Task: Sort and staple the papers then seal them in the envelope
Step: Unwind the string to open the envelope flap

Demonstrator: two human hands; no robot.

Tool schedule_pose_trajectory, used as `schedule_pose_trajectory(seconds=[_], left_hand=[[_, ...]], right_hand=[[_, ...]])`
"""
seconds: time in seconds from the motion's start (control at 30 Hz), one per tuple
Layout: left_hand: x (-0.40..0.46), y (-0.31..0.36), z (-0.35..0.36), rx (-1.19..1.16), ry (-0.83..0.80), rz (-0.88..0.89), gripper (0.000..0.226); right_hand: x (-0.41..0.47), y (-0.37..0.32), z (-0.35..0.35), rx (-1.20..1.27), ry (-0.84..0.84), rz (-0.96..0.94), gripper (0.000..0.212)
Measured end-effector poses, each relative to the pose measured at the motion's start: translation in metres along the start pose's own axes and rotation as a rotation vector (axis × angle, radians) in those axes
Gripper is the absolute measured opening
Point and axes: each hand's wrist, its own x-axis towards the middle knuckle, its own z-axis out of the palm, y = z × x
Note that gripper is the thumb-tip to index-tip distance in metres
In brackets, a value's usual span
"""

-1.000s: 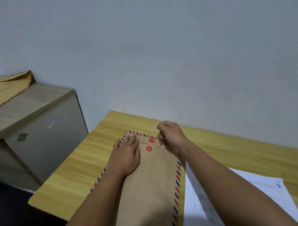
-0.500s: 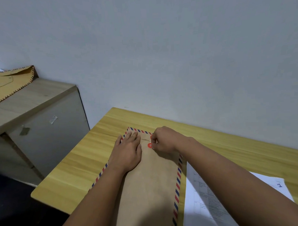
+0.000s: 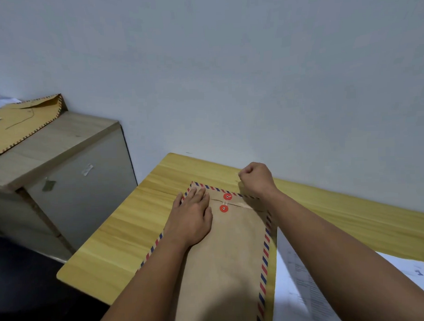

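A brown envelope with a red-and-blue striped border lies lengthwise on the yellow wooden table. Its flap is folded down at the far end, with two red string buttons, one on the flap and one just below it. A thin string runs between them and off to the right. My left hand rests flat on the envelope's upper left part. My right hand is curled into a fist just past the envelope's far right corner, pinching the end of the string.
Printed white papers lie on the table right of the envelope, under my right forearm. A low cabinet stands to the left, with another brown envelope on top. The wall runs close behind the table.
My right hand has moved from the red buttons up and to the right, away from the flap. Both buttons are now uncovered. My left hand has stayed flat on the envelope.
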Motion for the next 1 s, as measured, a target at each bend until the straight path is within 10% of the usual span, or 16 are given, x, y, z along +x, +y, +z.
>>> schedule_pose_trajectory(seconds=[0.17, 0.7, 0.87, 1.0], left_hand=[[0.0, -0.001, 0.002, 0.002, 0.007, -0.004, 0.057], [-0.001, 0.002, -0.002, -0.003, 0.0, 0.007, 0.056], [-0.001, 0.002, -0.001, -0.008, -0.001, 0.001, 0.057], [-0.002, 0.003, -0.003, -0.012, -0.008, -0.007, 0.057]], right_hand=[[-0.012, 0.005, -0.022, 0.432, -0.158, 0.159, 0.008], [-0.035, -0.013, -0.001, 0.558, -0.561, 0.088, 0.009], [-0.05, -0.004, -0.008, 0.43, -0.671, 0.09, 0.007], [-0.05, 0.008, -0.017, -0.124, -0.456, -0.187, 0.008]])
